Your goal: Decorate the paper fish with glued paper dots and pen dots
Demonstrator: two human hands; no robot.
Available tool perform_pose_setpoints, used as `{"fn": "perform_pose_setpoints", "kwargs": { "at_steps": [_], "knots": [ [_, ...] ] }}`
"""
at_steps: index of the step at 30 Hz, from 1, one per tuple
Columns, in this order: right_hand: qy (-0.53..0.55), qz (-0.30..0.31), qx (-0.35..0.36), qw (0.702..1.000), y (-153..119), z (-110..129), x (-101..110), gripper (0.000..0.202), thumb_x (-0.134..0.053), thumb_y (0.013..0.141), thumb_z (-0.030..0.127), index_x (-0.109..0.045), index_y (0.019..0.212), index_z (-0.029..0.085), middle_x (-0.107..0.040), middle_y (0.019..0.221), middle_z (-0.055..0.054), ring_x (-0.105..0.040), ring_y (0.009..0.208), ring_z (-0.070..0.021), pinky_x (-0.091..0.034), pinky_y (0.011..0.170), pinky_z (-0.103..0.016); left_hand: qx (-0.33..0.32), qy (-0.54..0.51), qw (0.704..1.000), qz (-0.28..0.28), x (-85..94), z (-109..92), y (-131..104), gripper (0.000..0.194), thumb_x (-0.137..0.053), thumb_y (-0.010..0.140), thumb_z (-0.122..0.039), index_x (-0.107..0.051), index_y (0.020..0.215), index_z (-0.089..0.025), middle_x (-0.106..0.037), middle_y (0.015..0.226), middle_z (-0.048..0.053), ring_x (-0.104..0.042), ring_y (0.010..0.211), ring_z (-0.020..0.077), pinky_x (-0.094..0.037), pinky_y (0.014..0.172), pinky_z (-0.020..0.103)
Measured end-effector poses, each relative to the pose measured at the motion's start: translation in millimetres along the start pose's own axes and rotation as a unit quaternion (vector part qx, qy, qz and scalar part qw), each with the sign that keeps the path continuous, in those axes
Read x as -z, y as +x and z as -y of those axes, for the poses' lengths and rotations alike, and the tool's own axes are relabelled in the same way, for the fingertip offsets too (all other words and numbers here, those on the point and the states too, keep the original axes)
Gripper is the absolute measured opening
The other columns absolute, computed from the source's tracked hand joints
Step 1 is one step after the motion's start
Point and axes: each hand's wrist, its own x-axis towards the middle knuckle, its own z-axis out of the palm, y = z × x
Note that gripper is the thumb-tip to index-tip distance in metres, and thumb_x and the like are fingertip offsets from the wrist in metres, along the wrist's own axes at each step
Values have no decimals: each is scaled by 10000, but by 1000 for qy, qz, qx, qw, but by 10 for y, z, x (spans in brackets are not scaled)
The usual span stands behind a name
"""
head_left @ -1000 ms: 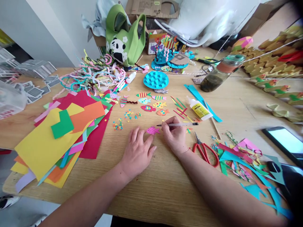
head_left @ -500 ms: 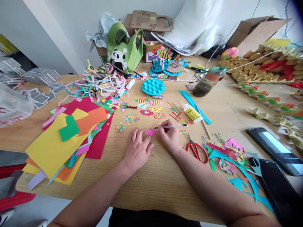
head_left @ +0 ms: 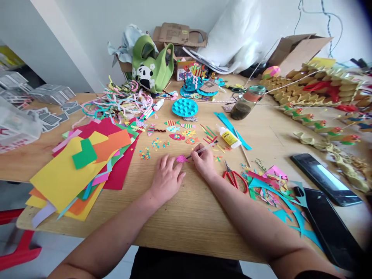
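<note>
A small pink paper fish [head_left: 181, 159] with dark dots lies flat on the wooden table. My left hand [head_left: 166, 176] rests palm down beside it, fingers stretched out and fingertips close to its left and lower edge. My right hand [head_left: 202, 159] pinches a slim pen [head_left: 209, 145], whose dark tip points at the fish's tail end; whether it touches is too small to tell. Above the hands lie several decorated paper fish, among them a red one [head_left: 177, 136] and a yellow one [head_left: 188, 133]. Tiny paper bits [head_left: 144, 154] sit left of the pink fish.
Coloured paper sheets [head_left: 64, 174] are piled at left. To the right are red-handled scissors [head_left: 235, 177], a glue bottle [head_left: 229, 137], paper scraps [head_left: 270, 190] and two phones, one [head_left: 325, 178] lit. A blue disc [head_left: 185, 107], a jar [head_left: 247, 102] and a green bag [head_left: 152, 68] stand farther back.
The pen in my right hand has tilted, its back end higher, with its tip near the fish's tail. My left hand stays by the fish. The whole view has shifted slightly.
</note>
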Motion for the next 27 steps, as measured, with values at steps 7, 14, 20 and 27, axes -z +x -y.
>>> {"fn": "perform_pose_setpoints", "kwargs": {
  "at_steps": [7,14,20,27],
  "knots": [
    [-12,24,26,999,23,5,-8,80,-469,648,263,-434,585,228,-449,466,48,-430,453,-125,-300,464,-242,-1,6,1000,7,4,24,5,315,-540,936,-327,-628,1206,-189,-557,1260,123,-398,1270,325,-323,1103,564],
    [-12,22,25,999,32,-19,-11,84,-491,666,251,-448,597,229,-475,481,42,-428,455,-127,-309,471,-250,-10,-1,1000,20,16,26,18,320,-521,948,-327,-621,1214,-178,-552,1269,125,-390,1284,333,-317,1106,567],
    [0,40,24,999,29,-23,9,107,-494,689,239,-435,601,226,-473,498,45,-413,472,-120,-310,477,-246,-10,-7,999,32,21,37,11,321,-524,948,-324,-615,1221,-180,-557,1275,122,-388,1294,332,-302,1117,577],
    [13,50,1,999,21,2,35,109,-491,704,213,-442,607,220,-467,505,46,-416,497,-121,-302,498,-248,-5,-3,998,56,35,32,23,329,-517,952,-329,-609,1236,-190,-558,1286,115,-388,1308,335,-283,1128,584]
  ]
}}
